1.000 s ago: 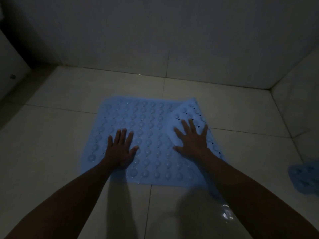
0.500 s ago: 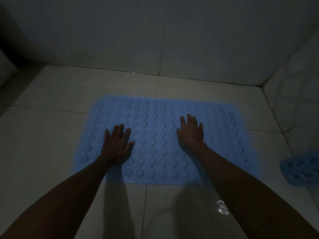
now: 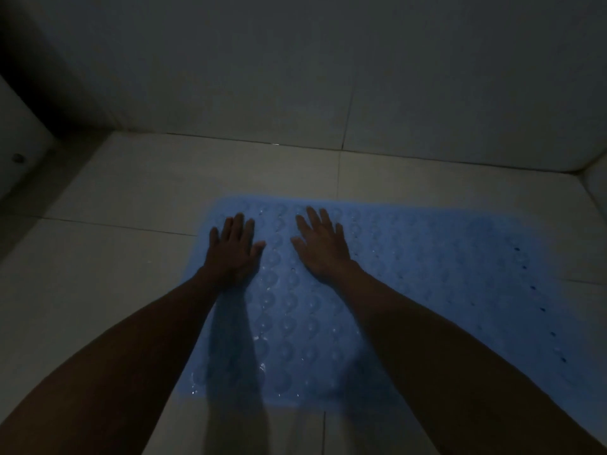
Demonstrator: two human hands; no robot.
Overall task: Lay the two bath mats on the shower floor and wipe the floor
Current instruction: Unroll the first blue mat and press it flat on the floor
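Observation:
A light blue bath mat (image 3: 443, 274) with rows of round bumps lies spread flat on the pale tiled shower floor (image 3: 108, 257). My left hand (image 3: 234, 247) presses flat on the mat near its far left corner, fingers straight. My right hand (image 3: 323, 246) lies flat beside it, a little to the right, fingers spread. Both palms rest on the mat. The second mat is out of view.
The back wall (image 3: 295, 77) meets the floor just beyond the mat. A side wall (image 3: 596, 182) rises at the far right. A white fixture (image 3: 19, 149) with a small round fitting stands at the left edge. The room is dim.
The folded right part of the mat has been laid out flat. Both hands slid forward to the mat's far left area and closer together. The second mat at the right left the view.

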